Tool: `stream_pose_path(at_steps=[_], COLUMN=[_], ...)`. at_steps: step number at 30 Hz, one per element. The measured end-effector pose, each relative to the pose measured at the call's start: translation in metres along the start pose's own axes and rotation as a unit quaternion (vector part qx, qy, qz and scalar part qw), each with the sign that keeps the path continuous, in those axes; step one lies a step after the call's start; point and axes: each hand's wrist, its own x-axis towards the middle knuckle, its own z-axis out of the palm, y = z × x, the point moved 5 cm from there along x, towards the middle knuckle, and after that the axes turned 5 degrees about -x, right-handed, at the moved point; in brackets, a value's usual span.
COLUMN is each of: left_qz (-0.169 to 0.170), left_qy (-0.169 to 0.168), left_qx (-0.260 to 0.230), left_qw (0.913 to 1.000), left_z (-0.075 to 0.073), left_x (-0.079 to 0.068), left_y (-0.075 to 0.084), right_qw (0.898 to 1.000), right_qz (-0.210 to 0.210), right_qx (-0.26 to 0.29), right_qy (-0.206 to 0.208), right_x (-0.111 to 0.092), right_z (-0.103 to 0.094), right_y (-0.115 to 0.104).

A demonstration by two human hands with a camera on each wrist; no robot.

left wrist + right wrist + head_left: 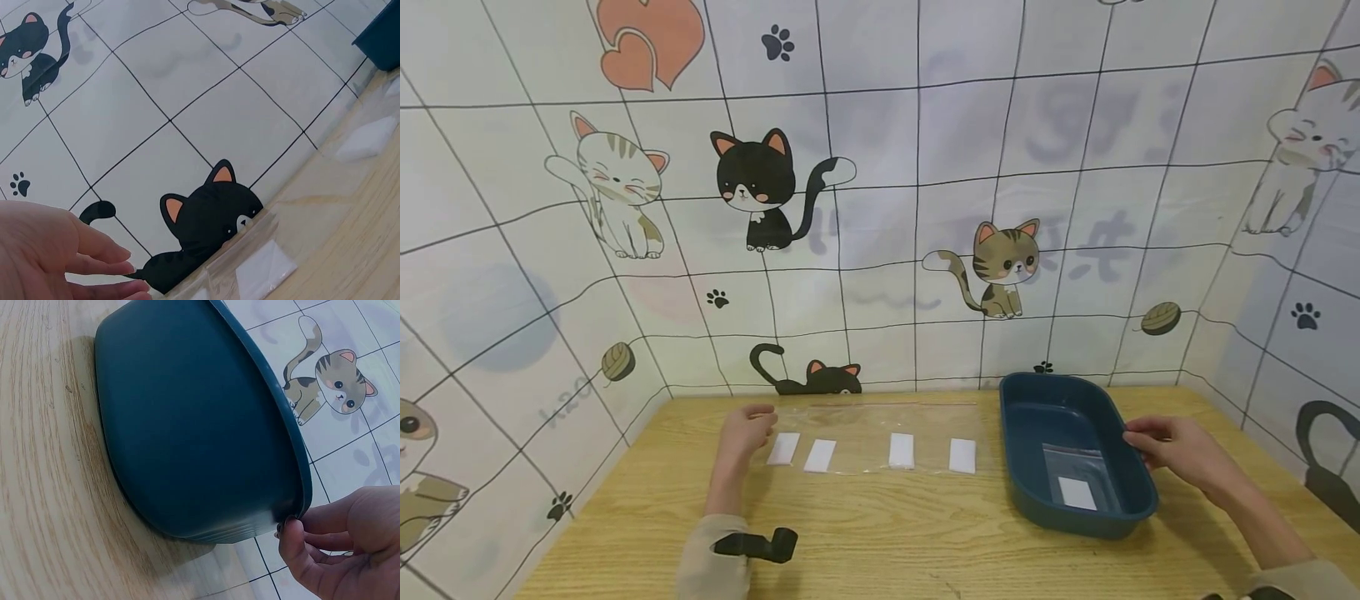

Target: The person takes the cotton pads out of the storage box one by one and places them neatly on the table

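My right hand (pixel 1176 450) pinches the right rim of a dark blue plastic basin (pixel 1120 525), thumb and fingers on the edge in the right wrist view. Inside the basin lies a clear zip bag (pixel 1075 461) with a white card (pixel 1078 493) in it. Beyond the basin's left side, clear plastic bags lie in a row, with several white cards (pixel 902 451) showing through. My left hand (pixel 747 429) is at the left end of this row, beside the leftmost card (pixel 784 448). Its fingers are relaxed and apart from the thumb, holding nothing.
The basin stands on a light wooden table (pixel 880 542), towards its right. Behind and at both sides hangs a white gridded cloth (pixel 880 208) with cartoon cats, meeting the table's back edge. A black strap (pixel 752 546) crosses the left sleeve.
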Motion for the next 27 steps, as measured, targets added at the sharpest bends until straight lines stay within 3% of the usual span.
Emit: stream_pose_path(at_steps=[9, 27], left_qz=[0.013, 0.051], left_qy=[-0.023, -0.032], left_qx=[-0.058, -0.089], left_qw=[0.9979, 0.9942], left_z=[0.010, 0.033], left_x=[-0.009, -0.026], left_y=[0.021, 0.061], right_qw=[1.000, 1.000], right_qz=[0.002, 0.008], right_qx=[0.000, -0.006], right_qy=[0.000, -0.003], right_x=[0.001, 0.002], right_z=[0.000, 0.000], right_y=[0.001, 0.001])
